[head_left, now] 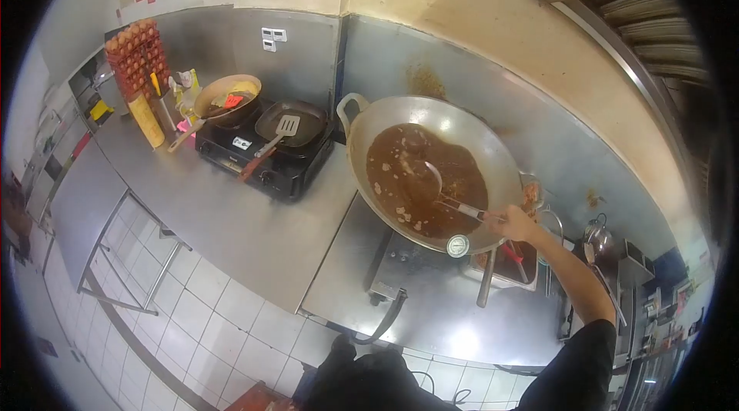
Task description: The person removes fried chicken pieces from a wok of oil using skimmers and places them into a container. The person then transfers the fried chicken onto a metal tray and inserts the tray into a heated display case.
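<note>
My right hand (511, 223) is closed around the handle of a ladle (460, 208). The ladle's round head dips into dark brown liquid (400, 180) inside a large metal wok (493, 157). Pale bits float on the liquid, mostly along its left and lower parts. A round dial thermometer (458, 245) sits at the wok's near rim, just left of and below my hand. My left hand is out of view.
Left of the wok, a black two-burner stove (265, 176) carries a pan (206, 103) and a square pan with a slotted spatula (288, 127). Stacked egg trays (137, 57) stand at the far left. A metal tray (508, 276) with a red-handled utensil lies right of the wok.
</note>
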Available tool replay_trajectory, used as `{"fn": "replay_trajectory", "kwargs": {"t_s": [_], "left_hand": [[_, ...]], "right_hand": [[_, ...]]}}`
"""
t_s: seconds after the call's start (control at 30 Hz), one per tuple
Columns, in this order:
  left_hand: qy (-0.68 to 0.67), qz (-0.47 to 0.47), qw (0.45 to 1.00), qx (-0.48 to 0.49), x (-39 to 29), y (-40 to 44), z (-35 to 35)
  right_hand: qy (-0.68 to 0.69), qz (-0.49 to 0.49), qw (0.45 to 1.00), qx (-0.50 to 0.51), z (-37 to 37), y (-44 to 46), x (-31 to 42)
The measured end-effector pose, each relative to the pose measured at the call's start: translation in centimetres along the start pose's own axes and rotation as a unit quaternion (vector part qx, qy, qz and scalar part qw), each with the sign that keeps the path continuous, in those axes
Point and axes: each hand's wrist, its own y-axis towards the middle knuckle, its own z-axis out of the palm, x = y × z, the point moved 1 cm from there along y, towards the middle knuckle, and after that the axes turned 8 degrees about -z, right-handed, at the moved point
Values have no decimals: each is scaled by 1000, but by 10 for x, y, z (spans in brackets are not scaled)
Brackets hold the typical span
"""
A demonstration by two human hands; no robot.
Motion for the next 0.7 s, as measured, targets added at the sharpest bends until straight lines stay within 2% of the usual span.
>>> {"fn": "replay_trajectory", "kwargs": {"t_s": [0.03,0.1,0.13,0.2,0.3,0.5,0.6,0.63,0.7], "left_hand": [[3,2,1000,-1,-6,3,-6],[8,13,1000,-7,-21,10,-17],[10,25,1000,-13,-30,11,-22],[15,51,998,-23,-52,9,-29],[15,110,993,-44,-88,-2,-28],[5,202,979,-41,-126,8,-29],[17,134,990,-39,-126,22,-32],[20,139,990,-34,-120,44,-38],[89,0,996,8,-110,90,-46]], "right_hand": [[0,4,1000,-2,1,0,12],[147,203,967,49,-1,-5,49],[148,207,966,44,-2,-7,64],[265,225,937,24,-3,-11,86],[310,230,922,-22,15,-15,68],[327,230,915,-51,21,-20,87],[357,231,901,-84,22,-28,86],[353,232,902,-90,22,-30,90],[403,254,866,-151,21,-32,102]]}}
